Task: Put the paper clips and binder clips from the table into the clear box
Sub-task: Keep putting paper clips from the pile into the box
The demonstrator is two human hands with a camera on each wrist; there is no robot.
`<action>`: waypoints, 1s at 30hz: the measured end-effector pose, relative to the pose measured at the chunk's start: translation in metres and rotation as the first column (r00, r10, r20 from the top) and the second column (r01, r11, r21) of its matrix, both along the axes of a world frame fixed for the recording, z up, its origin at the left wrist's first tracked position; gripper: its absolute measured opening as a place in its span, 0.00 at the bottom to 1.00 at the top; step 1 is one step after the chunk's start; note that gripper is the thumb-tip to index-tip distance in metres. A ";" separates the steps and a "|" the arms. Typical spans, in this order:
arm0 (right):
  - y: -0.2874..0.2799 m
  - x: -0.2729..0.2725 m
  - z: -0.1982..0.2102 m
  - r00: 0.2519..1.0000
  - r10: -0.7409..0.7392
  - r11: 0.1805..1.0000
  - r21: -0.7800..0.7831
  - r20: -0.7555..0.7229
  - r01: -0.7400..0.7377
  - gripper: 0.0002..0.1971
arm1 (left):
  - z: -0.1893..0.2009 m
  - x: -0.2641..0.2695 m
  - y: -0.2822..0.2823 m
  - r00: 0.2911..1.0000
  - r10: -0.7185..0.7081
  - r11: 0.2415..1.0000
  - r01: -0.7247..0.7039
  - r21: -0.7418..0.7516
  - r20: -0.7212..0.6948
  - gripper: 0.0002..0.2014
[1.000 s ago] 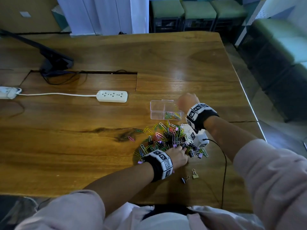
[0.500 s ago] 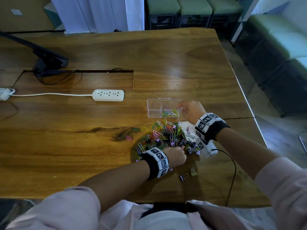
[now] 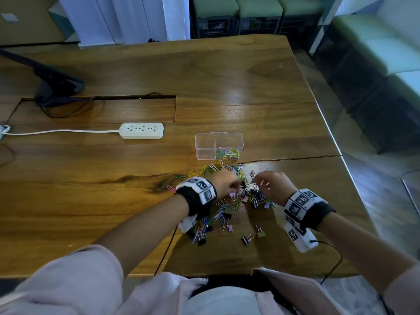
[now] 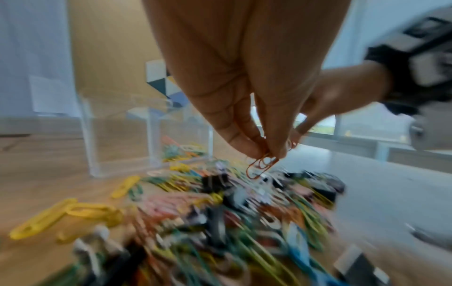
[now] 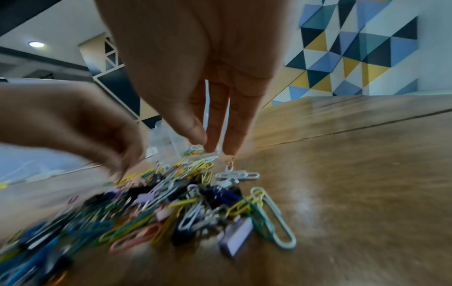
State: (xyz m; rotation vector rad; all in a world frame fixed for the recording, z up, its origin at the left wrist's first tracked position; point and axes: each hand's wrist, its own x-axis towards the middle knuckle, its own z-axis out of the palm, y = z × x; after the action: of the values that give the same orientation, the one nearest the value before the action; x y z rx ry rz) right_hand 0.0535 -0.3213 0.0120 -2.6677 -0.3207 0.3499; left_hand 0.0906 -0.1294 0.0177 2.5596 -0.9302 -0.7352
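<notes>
Her left hand (image 4: pixel 247 81) pinches orange paper clips (image 4: pixel 260 166) just above the pile (image 3: pixel 229 201); the right hand (image 5: pixel 208 77), fingers straight and close together, seems empty. The clear box (image 3: pixel 219 146) sits just beyond.

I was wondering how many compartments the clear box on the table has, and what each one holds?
2. The clear box has a left compartment, which looks empty, and a right compartment, which holds a small heap of coloured paper clips. None seems hidden.
</notes>
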 end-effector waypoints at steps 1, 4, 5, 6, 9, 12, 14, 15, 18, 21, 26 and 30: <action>0.002 -0.005 0.000 0.999 0.019 1.000 -0.020 -0.031 -0.020 0.10 | 0.004 0.010 0.005 0.999 0.037 0.999 -0.036 -0.034 0.018 0.08; 0.013 -0.019 0.001 0.986 0.134 0.990 -0.038 -0.103 -0.139 0.09 | 0.020 0.036 0.015 0.985 0.142 0.987 -0.133 -0.096 0.100 0.08; 0.018 -0.023 0.001 0.974 0.189 0.979 -0.051 -0.126 -0.197 0.09 | 0.025 0.044 0.017 0.976 0.173 0.982 -0.161 -0.097 0.135 0.08; 0.023 -0.027 0.001 0.960 0.238 0.967 -0.059 -0.144 -0.249 0.09 | 0.030 0.052 0.020 0.967 0.197 0.978 -0.182 -0.104 0.162 0.09; 0.039 -0.034 -0.002 0.929 0.318 0.944 -0.024 -0.192 -0.328 0.10 | 0.042 0.074 0.021 0.948 0.228 0.973 -0.213 -0.090 0.221 0.08; 0.056 -0.038 -0.009 0.900 0.386 0.915 -0.043 -0.200 -0.402 0.14 | 0.048 0.086 0.018 0.942 0.226 0.974 -0.224 -0.038 0.248 0.10; 0.066 -0.039 -0.014 0.898 0.383 0.909 -0.087 -0.217 -0.408 0.16 | 0.051 0.090 0.016 0.947 0.210 0.976 -0.219 0.011 0.242 0.13; 0.068 -0.039 -0.017 0.903 0.365 0.913 -0.102 -0.224 -0.395 0.15 | 0.051 0.092 0.015 0.950 0.204 0.975 -0.218 0.036 0.237 0.12; 0.066 -0.036 -0.020 0.921 0.319 0.931 -0.107 -0.225 -0.349 0.13 | 0.050 0.094 0.012 0.943 0.212 0.966 -0.242 0.090 0.256 0.09; 0.053 -0.036 -0.017 0.924 0.289 0.937 -0.122 -0.250 -0.327 0.12 | 0.047 0.095 0.010 0.921 0.241 0.954 -0.283 0.099 0.307 0.12; 0.030 -0.035 -0.018 0.952 0.187 0.957 -0.175 -0.240 -0.232 0.12 | 0.043 0.099 0.007 0.932 0.171 0.959 -0.232 0.165 0.321 0.07; 0.036 -0.037 -0.014 0.959 0.215 0.963 -0.126 -0.184 -0.239 0.13 | 0.041 0.101 0.004 0.934 0.159 0.954 -0.228 0.193 0.319 0.09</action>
State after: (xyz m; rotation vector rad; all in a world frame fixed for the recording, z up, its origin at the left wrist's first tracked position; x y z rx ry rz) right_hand 0.0165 -0.2850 -0.0021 -2.7245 -0.5712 0.6918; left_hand 0.1917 -0.1259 0.0584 2.9739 -0.6908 -0.4216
